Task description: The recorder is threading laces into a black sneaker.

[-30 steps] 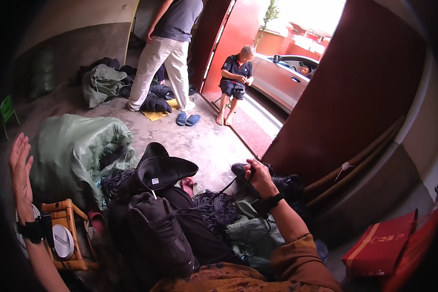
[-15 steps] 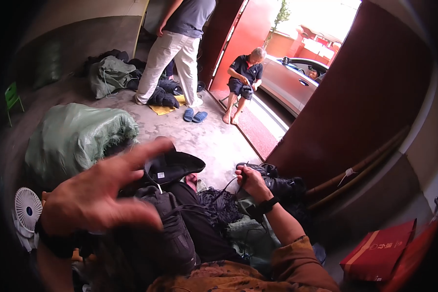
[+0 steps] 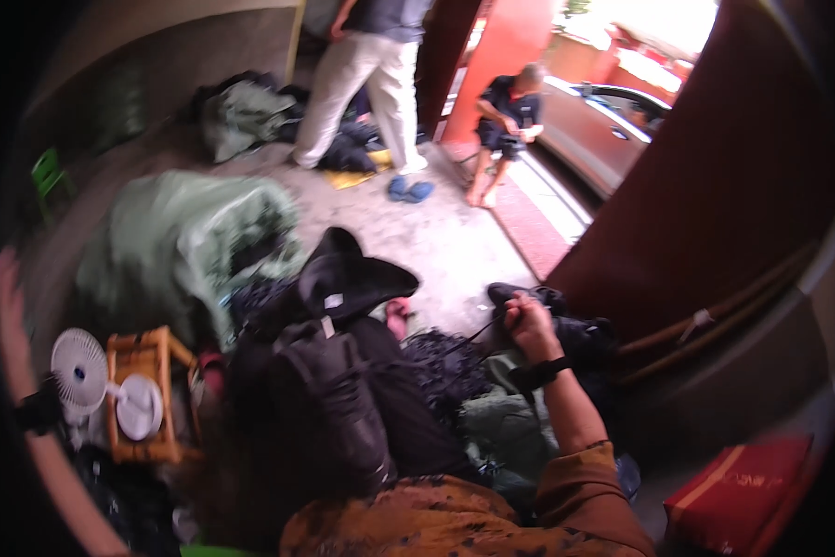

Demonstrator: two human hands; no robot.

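Note:
At the far left rim my left hand (image 3: 9,311) is raised, somewhat blurred, its fingers stretched out and holding nothing I can see. My right hand (image 3: 531,327) is closed in a pinch on a thin black cord (image 3: 485,332), right of my knees. A black bag-like item (image 3: 329,390) with a mesh-textured side lies over my lap. Its black curved flap (image 3: 357,283) with a small white label stands up at the far end. Beside it lies a tangled heap of black cords (image 3: 445,367), close to my right hand.
A white fan (image 3: 78,371) and a bamboo stool (image 3: 169,395) stand at left, behind them a large green sack (image 3: 181,246). A red box (image 3: 738,497) lies at lower right. One person (image 3: 371,88) stands ahead; another (image 3: 508,125) sits by the doorway near a car (image 3: 594,130).
My left hand has swung from above my lap out to the far left. The right hand keeps its pinch on the cord. The whole view has shifted.

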